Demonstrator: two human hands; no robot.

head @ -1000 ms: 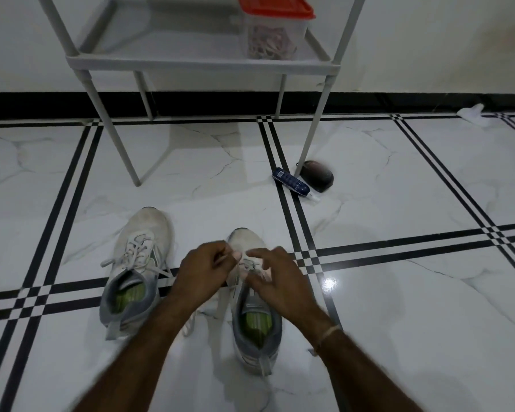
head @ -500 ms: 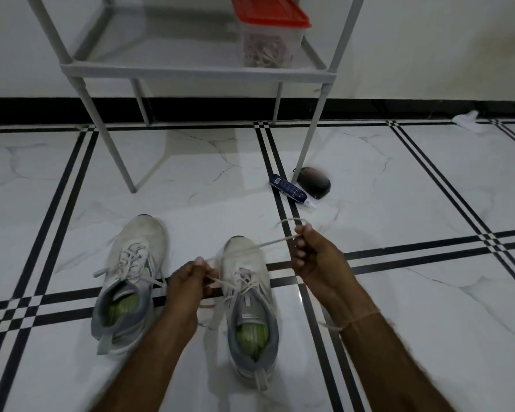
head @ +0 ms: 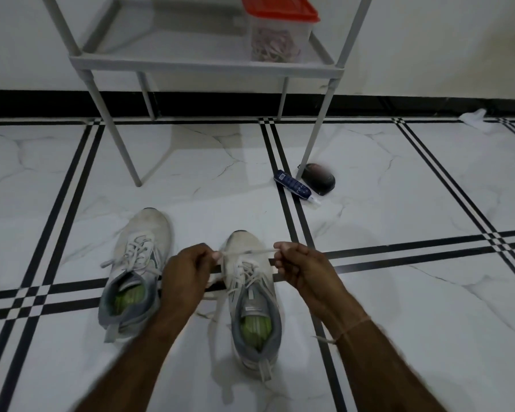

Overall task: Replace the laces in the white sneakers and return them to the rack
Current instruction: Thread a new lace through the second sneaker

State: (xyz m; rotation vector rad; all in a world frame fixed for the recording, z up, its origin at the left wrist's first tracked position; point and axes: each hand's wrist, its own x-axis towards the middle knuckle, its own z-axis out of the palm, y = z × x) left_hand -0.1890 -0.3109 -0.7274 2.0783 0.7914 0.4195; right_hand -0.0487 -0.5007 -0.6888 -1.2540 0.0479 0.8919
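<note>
Two white sneakers with grey collars and green insoles stand side by side on the tiled floor, toes pointing away. The left sneaker is laced, its lace ends loose. Over the toe of the right sneaker a white lace runs taut between my hands. My left hand pinches one end of it at the shoe's left side. My right hand pinches the other end at the shoe's right side. The grey rack stands behind the shoes against the wall.
A clear box with a red lid holding laces sits on the rack's shelf. A blue tube and a dark round object lie by the rack's front right leg. A white scrap lies far right by the black skirting.
My right hand came back down and left from its raised pull toward the shoe. My left hand lifted to toe level, so the lace now stretches level across the right sneaker.
</note>
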